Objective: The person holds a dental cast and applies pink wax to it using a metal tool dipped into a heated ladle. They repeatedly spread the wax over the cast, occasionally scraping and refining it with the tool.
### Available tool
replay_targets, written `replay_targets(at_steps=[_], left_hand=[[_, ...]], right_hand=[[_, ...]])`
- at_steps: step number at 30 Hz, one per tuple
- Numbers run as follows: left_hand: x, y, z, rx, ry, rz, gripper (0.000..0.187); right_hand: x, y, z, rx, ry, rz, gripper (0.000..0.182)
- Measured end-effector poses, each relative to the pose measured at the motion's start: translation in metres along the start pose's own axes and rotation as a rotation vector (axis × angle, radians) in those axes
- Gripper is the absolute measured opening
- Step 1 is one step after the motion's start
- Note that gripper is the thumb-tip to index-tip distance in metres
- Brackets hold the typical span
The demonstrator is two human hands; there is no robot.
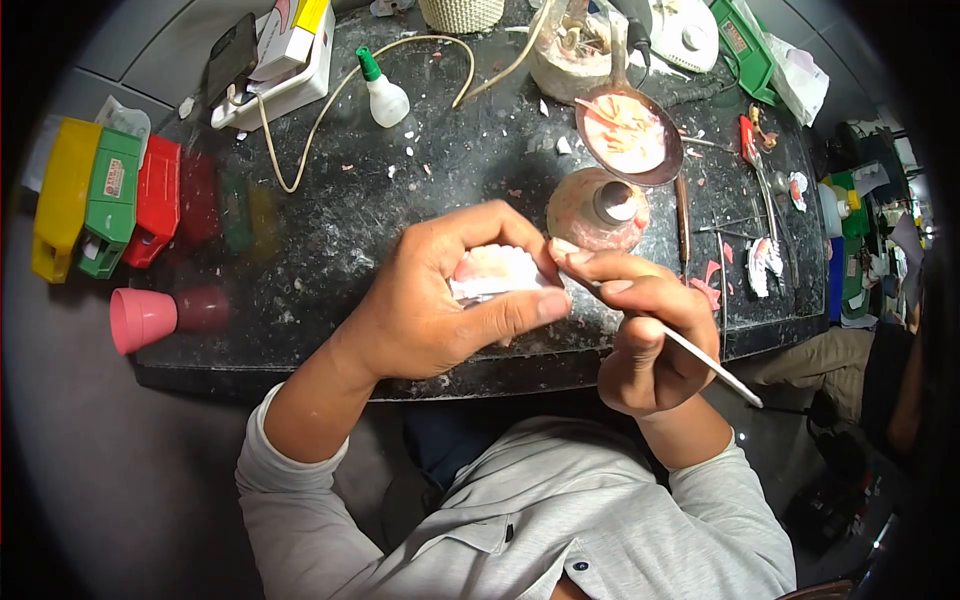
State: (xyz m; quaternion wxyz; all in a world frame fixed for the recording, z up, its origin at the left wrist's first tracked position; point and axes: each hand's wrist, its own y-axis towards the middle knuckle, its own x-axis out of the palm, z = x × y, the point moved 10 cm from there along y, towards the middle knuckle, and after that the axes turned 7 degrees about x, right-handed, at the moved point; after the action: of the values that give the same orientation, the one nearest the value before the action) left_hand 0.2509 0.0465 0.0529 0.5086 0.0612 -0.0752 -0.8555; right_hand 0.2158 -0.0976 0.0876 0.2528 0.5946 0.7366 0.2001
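Near the front edge of the dark table, my left hand [430, 290] is closed round a white and pink plaster piece [497, 271], thumb in front and fingers curled over the back. My right hand [655, 325] pinches a thin tool with a pale handle [705, 362] that slants down to the right. The tool's other end is hidden at my fingertips, close beside the plaster piece. Behind my hands stands a round burner-like vessel [597, 217] with a metal top, and a pan [630, 135] holding pink material is just beyond it.
On the dark table [320, 230] are a green-capped bottle [387, 100], a pink cup [143, 320], a white box [285, 70], a cable, a brown-handled tool [683, 225] and pink and white scraps. Coloured bins [108, 200] stand left. Another person's leg [825, 370] shows at right.
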Motion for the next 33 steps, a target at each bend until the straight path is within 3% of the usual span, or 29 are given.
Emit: replay_targets(at_steps=[2,6,7,8,10,16,18,28,33], left_hand=[[0.002,-0.004,-0.015,-0.247,-0.167,0.008,0.04],[0.0,-0.001,-0.004,-0.073,-0.123,0.015,0.051],[0.003,-0.001,-0.005,-0.115,-0.149,-0.023,0.066],[0.003,-0.001,-0.005,-0.113,-0.148,-0.024,0.066],[0.01,-0.006,-0.012,-0.212,-0.47,-0.015,0.079],[0.013,-0.007,-0.006,-0.075,-0.386,-0.054,0.07],[0.01,-0.006,-0.003,0.006,-0.126,-0.105,0.072],[0.009,-0.002,0.004,0.061,-0.089,-0.115,0.07],[0.006,0.0,0.008,0.079,0.095,-0.122,0.068]], right_hand=[[0.003,-0.001,0.003,-0.004,0.072,-0.029,0.027],[-0.003,-0.001,0.007,0.047,0.206,0.094,0.035],[-0.001,0.0,0.003,0.023,0.088,0.031,0.034],[0.003,0.001,0.0,0.0,-0.03,-0.032,0.033],[0.004,0.002,-0.002,0.013,-0.043,-0.018,0.031],[0.001,0.007,-0.005,0.017,-0.194,0.004,0.028],[0.001,0.007,-0.012,-0.04,-0.271,-0.013,0.025],[0.007,0.008,-0.011,0.004,-0.225,-0.071,0.024],[0.012,0.009,-0.013,-0.035,-0.245,-0.112,0.03]])
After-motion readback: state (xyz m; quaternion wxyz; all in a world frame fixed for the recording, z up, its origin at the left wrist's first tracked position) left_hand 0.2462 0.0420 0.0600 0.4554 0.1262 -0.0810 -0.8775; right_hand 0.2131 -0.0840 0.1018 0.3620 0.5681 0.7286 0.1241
